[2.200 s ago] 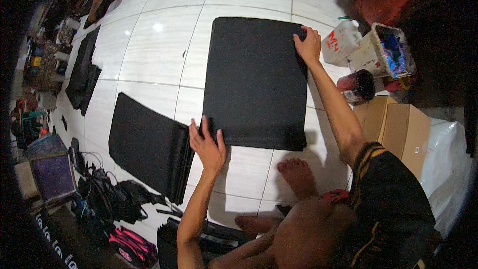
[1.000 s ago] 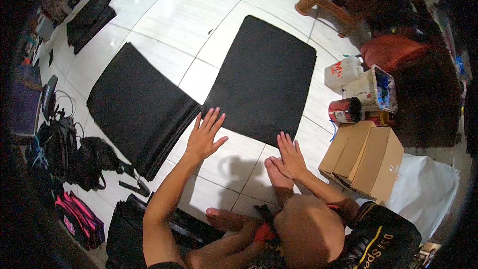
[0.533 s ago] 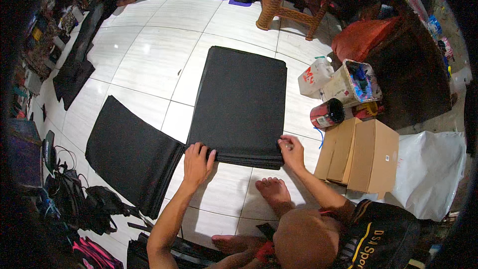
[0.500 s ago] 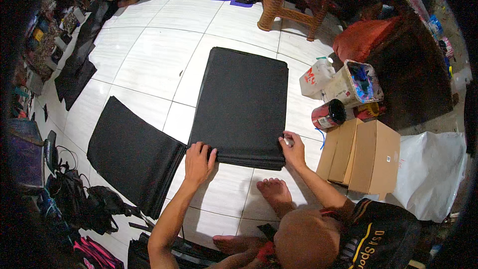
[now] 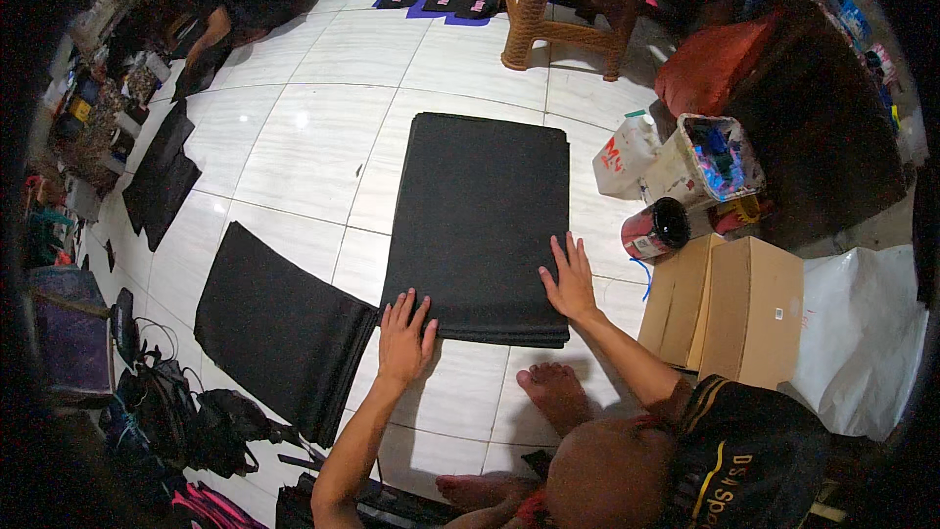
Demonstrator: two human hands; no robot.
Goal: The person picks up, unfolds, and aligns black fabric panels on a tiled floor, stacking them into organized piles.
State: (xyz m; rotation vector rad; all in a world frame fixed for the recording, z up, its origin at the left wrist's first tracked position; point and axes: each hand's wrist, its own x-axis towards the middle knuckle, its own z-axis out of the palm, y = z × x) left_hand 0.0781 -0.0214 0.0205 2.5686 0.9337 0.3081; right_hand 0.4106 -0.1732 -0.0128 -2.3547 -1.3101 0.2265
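1. A stack of black sheets point(image 5: 480, 220) is laid flat on the white tiled floor point(image 5: 284, 176) at the centre of the view, with several layers shown along its near edge.
2. The left hand point(image 5: 403, 341) is placed at the stack's near left corner, its fingers stretched out and slightly parted, tips rested on the top sheet.
3. The right hand point(image 5: 571, 282) is set at the right edge, near the near right corner; its fingers are extended and the thumb is held wide of them. Whether the edge is pressed cannot be told.
4. A second black stack point(image 5: 279, 328) is laid aslant just to the left.
5. To the right, a white jug point(image 5: 624, 159), a stained tub point(image 5: 673, 171), a dark red can point(image 5: 642, 233) and a cardboard box point(image 5: 752, 318) are grouped.
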